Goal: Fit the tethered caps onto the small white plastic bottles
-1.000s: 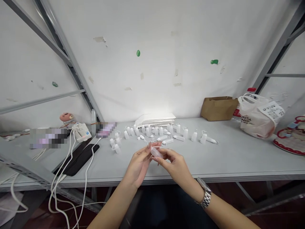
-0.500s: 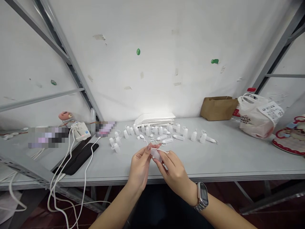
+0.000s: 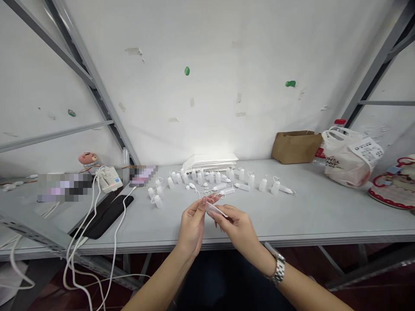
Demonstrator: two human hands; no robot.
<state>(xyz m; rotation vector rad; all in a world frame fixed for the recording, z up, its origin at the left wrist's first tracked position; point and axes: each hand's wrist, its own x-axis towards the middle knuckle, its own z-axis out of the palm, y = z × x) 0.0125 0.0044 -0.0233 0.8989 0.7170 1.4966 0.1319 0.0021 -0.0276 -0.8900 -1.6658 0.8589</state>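
Over the front part of the grey table (image 3: 311, 211), my two hands meet at a small, flat-looking, translucent white plastic piece (image 3: 216, 210). My right hand (image 3: 239, 222) pinches it between thumb and fingers along its length. At its left end, the thumb and fingers of my left hand (image 3: 192, 222) close on it. Its exact kind is partly hidden by the fingers. Just beyond my hands lie several small white squeeze bottles (image 3: 241, 186) on their sides. More stand upright behind, such as a dropper bottle (image 3: 263, 185) with a thin tip, and loose white caps (image 3: 192, 185) lie among them.
A stack of white sheets (image 3: 210, 162) rests against the wall. To the right are a brown paper box (image 3: 295, 147), a white plastic bag (image 3: 345, 166) and a red-trimmed item (image 3: 392, 190). On the left lie a black pouch (image 3: 112, 216), a power strip (image 3: 109, 179) and trailing white cables (image 3: 92, 242).
My right hand has rolled, turning the white piece from its broad face to nearly edge-on. The watch face has turned away, showing the strap. My left hand stays nearly in place.
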